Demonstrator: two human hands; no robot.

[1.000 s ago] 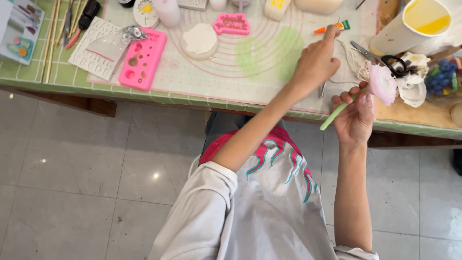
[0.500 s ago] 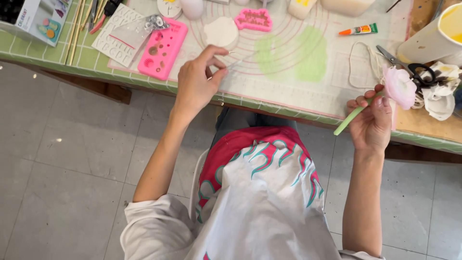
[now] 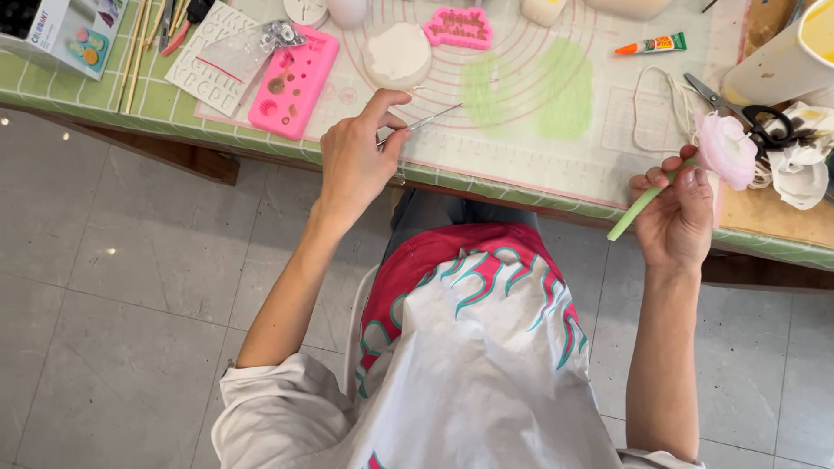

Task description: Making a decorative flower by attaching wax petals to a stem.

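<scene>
My left hand point(image 3: 352, 161) is at the near edge of the translucent work mat point(image 3: 521, 148), pinching a thin metal tool point(image 3: 430, 119) whose tip points right across the mat. A white clay disc point(image 3: 397, 54) lies just beyond it. At the table's front edge on the right, my right hand point(image 3: 673, 217) grips the green stem point(image 3: 638, 208) of a pale pink clay flower point(image 3: 728, 149), with the bloom up to the right.
On the mat are a pink silicone mould point(image 3: 294, 82), a pink lettering mould point(image 3: 458, 28), green smears point(image 3: 565, 87), an orange glue tube point(image 3: 651, 43) and white cord point(image 3: 647, 113). Black-handled scissors point(image 3: 738, 108) and a white cup point(image 3: 782, 52) stand at the right. Grey floor tiles lie below.
My left hand swung from the glue tube on the right across to the left near the white disc, and now holds the thin metal tool. The right hand kept the flower.
</scene>
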